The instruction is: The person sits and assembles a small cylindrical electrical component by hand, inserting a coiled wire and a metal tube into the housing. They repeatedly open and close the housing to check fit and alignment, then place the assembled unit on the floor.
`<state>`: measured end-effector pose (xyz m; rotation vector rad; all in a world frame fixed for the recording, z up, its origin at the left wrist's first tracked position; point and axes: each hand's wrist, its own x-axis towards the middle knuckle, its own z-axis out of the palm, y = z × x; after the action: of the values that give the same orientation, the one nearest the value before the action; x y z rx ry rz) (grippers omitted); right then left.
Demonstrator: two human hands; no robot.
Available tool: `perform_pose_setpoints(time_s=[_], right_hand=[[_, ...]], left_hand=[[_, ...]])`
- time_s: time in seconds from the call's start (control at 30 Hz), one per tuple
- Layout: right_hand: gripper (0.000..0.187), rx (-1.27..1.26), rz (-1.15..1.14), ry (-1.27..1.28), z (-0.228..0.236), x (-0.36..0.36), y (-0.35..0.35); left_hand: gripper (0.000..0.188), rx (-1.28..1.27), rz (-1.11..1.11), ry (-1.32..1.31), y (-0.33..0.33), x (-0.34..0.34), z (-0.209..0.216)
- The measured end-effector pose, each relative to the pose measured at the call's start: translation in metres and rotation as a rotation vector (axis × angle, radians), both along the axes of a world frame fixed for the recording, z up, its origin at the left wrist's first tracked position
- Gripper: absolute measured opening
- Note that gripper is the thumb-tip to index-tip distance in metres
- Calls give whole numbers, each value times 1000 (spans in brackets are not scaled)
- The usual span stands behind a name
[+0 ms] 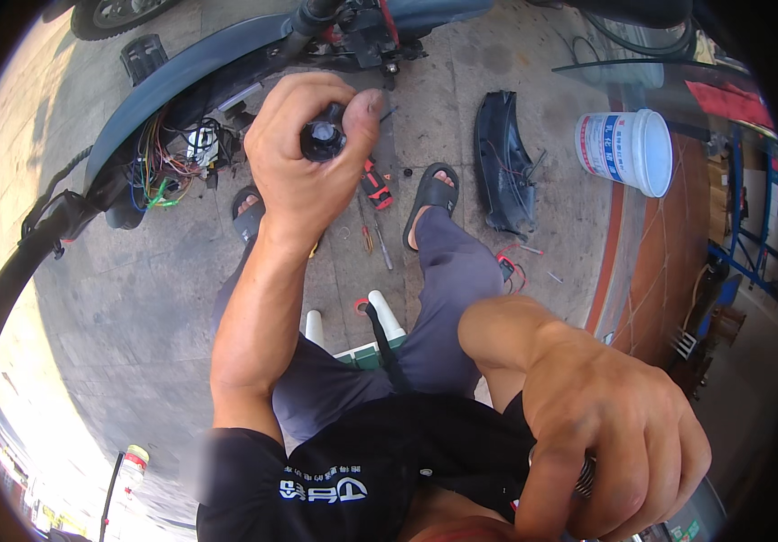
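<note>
My left hand [303,149] is wrapped round a black cylindrical grip [323,135], seen end-on with a round hollow in its tip. Just beyond it is a two-wheeler with a dark blue-grey body panel [195,68]. A bundle of coloured wires [167,154] and a white connector block hang out below that panel. At the lower right, close to my chest, my right hand [614,434] is closed with its fingers curled down. A ribbed metallic piece [585,479] shows beside its fingers. Whatever else is in that hand stays hidden.
A red and black tool [375,187] and screwdrivers [382,248] lie on the paving between my feet. Right of them sits a curved black plastic cover [502,167]. A white bucket [646,154] stands farther right. A small red meter [506,266] lies near my knee.
</note>
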<state>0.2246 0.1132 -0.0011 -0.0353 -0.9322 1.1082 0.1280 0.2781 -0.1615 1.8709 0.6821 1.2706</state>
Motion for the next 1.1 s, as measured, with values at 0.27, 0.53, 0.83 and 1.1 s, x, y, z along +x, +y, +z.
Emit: perform_pose_setpoints(time_s=[0.27,0.53,0.83,1.1], right_hand=[[13,121,-96,-32,-5,-7,8],[17,147,-55,-22,-5,-6,10],[21,126,-91,13,-5,-8,0],[21,23,-18,-7,3,-1,-4]], left_hand=[[9,-2,-8,-11,0,-1,1],[9,-8,-16,-28,-2,-2,4],[9,31,-20,-23,-1,-1,2],[14,-5,-3,-61,-2,3,-3]])
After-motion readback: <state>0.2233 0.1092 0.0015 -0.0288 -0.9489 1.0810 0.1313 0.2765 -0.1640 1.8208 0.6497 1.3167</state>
